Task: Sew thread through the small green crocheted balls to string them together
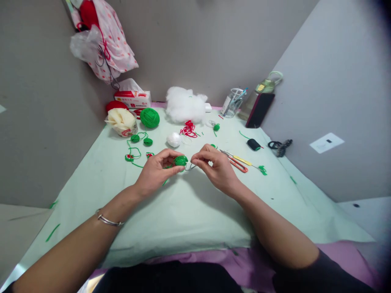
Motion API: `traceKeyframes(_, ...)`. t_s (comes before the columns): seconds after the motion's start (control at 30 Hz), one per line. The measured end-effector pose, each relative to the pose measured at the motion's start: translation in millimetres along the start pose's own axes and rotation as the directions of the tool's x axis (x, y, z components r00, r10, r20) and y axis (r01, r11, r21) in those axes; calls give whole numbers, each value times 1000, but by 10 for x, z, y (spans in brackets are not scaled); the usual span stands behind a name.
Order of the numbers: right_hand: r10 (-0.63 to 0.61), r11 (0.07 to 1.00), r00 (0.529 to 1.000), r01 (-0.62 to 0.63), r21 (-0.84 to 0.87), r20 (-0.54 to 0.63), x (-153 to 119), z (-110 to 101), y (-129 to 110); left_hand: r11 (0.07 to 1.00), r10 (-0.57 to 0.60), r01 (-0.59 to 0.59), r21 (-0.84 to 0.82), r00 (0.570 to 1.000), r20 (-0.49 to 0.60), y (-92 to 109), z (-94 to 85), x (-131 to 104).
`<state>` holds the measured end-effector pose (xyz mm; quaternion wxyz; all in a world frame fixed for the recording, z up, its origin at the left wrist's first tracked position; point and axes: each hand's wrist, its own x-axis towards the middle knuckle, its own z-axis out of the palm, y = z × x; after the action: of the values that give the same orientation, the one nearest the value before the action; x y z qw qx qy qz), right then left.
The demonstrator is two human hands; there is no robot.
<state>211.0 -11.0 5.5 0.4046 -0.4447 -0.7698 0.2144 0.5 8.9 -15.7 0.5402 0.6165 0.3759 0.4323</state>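
My left hand [159, 170] grips a small green crocheted piece [181, 160] between thumb and fingers above the middle of the table. Close on its right, my right hand [214, 165] pinches a thin, light-coloured needle [188, 162], whose tip meets the edge of the green piece. A dark thread [192, 167] loops below the needle. Left of my hands lie small green crocheted rounds [148, 141] and a red, white and green piece [129, 157], with loose green yarn among them. Fingers partly hide another red and white piece [149, 155].
Behind my hands are a white yarn ball [174, 140], a green yarn ball [149, 117], red yarn [189, 129] and white stuffing [185, 106]. An orange-handled cutter [238, 165], a yellow-handled hook [242, 160] and a black thread spool [253, 144] lie right. A phone [260, 110] leans against a bottle [265, 86].
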Motion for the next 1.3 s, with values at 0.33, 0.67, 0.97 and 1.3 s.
traceKeyframes(0.33,55,993,998,-52,106,-27,14,175,34,1000,3,-3,29,1000,-12,-17,21,-10)
traceKeyframes(0.67,182,938,983,-184,293,32,-12,177,26,999,39,-39,-4,997,-67,-17,72,-21)
traceKeyframes(0.97,-227,816,972,220,-535,52,-115,264,-71,962,88,-73,261,995,-46,-60,82,-28)
traceKeyframes(1.3,-209,974,976,213,72,-52,-67,44,-343,884,220,-181,432,975,-42,-114,-27,32)
